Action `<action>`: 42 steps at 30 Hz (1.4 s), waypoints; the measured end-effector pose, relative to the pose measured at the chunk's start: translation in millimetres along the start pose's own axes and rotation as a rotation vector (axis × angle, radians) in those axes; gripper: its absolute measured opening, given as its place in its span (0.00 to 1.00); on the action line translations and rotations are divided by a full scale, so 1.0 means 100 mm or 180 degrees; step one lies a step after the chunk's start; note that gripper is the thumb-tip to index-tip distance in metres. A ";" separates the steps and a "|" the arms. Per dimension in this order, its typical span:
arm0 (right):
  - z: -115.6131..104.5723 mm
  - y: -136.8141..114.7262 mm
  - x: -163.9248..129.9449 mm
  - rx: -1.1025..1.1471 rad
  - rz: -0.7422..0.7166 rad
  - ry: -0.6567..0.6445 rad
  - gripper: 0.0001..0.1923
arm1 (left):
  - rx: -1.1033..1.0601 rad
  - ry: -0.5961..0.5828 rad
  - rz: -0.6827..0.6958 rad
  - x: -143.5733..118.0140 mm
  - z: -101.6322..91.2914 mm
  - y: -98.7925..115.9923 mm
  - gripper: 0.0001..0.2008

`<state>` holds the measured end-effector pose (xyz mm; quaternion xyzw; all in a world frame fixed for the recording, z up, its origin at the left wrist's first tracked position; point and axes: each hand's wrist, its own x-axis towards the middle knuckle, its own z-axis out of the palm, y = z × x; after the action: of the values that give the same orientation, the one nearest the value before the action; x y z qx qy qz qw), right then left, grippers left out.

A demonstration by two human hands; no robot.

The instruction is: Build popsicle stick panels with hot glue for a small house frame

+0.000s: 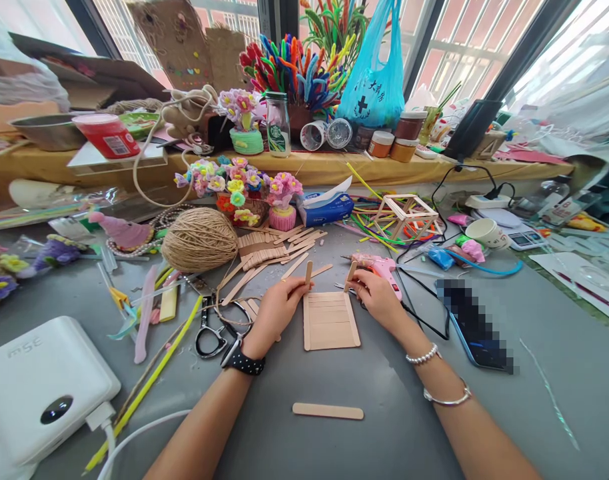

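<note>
A ball of twine is set on the grey table, with scissors just in front of it. A pink glue gun and a phone are seen to the right. A white device is placed at the left edge, and pipe cleaners are stood on the shelf behind.

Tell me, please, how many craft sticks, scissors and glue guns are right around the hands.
Upright craft sticks, one in the left hand and one in the right hand: 2
Stick panel: 1
Loose stick: 1
Scissors: 1
Pink glue gun: 1
Total: 6
</note>
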<state>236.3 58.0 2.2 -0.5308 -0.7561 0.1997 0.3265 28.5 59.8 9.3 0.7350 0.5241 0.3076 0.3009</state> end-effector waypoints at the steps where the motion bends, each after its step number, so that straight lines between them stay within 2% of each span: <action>1: 0.00 0.00 0.00 0.0000 -0.0002 -0.0010 0.06 | 0.0004 0.0010 0.0005 0.00 0.00 0.00 0.13; 19: 0.03 -0.01 -0.02 -0.0102 -0.0074 0.0189 0.06 | 0.0072 0.0368 0.0101 0.01 0.00 0.00 0.11; 42: 0.04 -0.01 -0.03 -0.0197 -0.0106 0.0132 0.07 | 0.0018 0.0089 0.0016 0.02 0.00 -0.02 0.12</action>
<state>233.6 55.3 -1.3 -0.5321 -0.7637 0.1596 0.3288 28.1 62.4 8.4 0.7327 0.5273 0.3172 0.2907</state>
